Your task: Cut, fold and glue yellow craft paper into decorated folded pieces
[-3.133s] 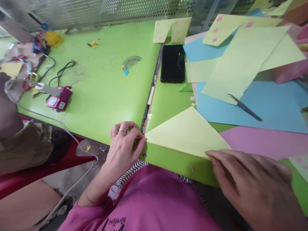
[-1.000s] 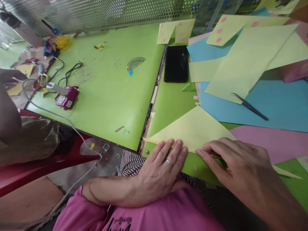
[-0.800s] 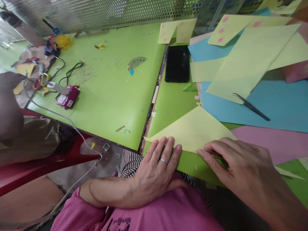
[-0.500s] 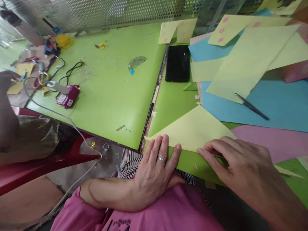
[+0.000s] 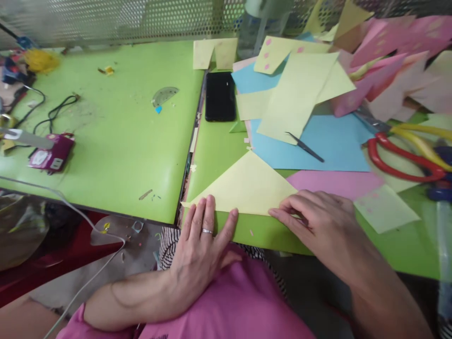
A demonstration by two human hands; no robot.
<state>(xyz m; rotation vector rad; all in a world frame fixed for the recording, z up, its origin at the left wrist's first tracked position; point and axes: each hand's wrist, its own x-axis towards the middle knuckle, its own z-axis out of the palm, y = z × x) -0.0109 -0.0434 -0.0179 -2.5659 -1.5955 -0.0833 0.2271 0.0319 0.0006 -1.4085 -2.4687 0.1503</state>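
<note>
A pale yellow sheet of paper (image 5: 247, 188), folded to a triangle, lies on the green tabletop near its front edge. My left hand (image 5: 197, 245) rests with fingers outstretched on the lower left of the sheet, a ring on one finger. At the lower right, my right hand (image 5: 314, 216) has thumb and fingers closed on the paper's bottom edge, and its palm covers the right corner. Beyond the triangle are black tweezers (image 5: 305, 147), lying across blue paper (image 5: 339, 141), and a pink sheet (image 5: 332, 183) near the right hand.
A black phone (image 5: 220, 96) lies by the table seam. Scissors with red and yellow handles (image 5: 406, 174) are at right, beside piled cut papers (image 5: 303, 89). At left are a protractor (image 5: 165, 95), a maroon power adapter (image 5: 52, 153) and a trailing cable (image 5: 79, 217).
The view has swung to the right, bringing the scissors and more coloured papers into sight. Both hands keep nearly the same places on the folded paper.
</note>
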